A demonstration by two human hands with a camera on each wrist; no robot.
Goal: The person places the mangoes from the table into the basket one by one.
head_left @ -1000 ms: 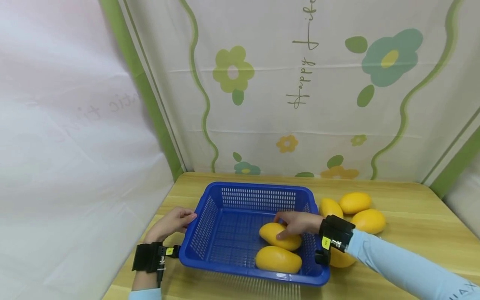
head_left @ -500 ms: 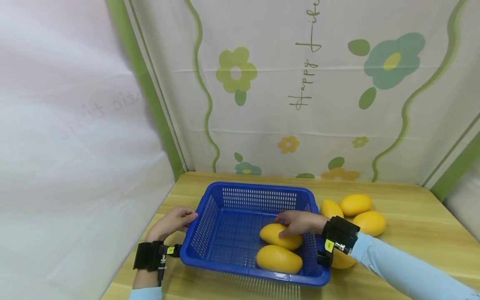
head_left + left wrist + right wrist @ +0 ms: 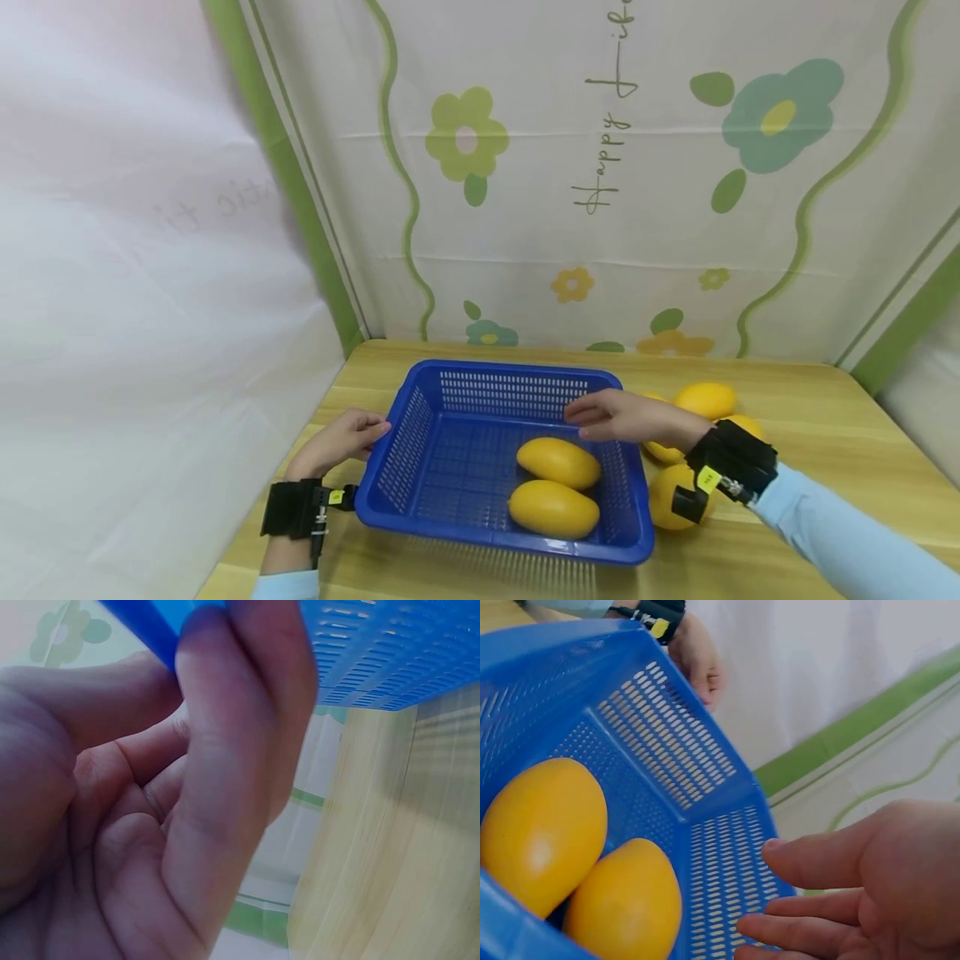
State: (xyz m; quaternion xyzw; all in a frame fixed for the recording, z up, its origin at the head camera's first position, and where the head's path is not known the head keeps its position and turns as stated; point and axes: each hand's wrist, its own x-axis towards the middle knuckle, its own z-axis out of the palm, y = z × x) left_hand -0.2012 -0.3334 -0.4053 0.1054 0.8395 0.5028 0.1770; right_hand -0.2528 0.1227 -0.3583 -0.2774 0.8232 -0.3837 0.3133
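Observation:
Two yellow mangoes lie side by side in the right part of a blue perforated plastic basket (image 3: 457, 475), a rear mango (image 3: 558, 463) and a front mango (image 3: 553, 509). My left hand (image 3: 339, 442) pinches the basket's left rim between thumb and fingers; the left wrist view shows the basket wall (image 3: 375, 652) beyond the fingers. Over the basket's right side hovers my right hand (image 3: 618, 415), holding nothing, its fingers loosely extended. In the right wrist view the same right hand (image 3: 840, 892) is apart from both mangoes.
More mangoes lie on the wooden table (image 3: 795, 475) right of the basket, among them a near mango (image 3: 667, 498) and a far mango (image 3: 705, 400); my right forearm partly covers this group. A printed curtain (image 3: 525, 208) hangs behind the table.
My right hand has let go of the rear mango and moved up and to the right, away from it. The left hand stays at the basket rim.

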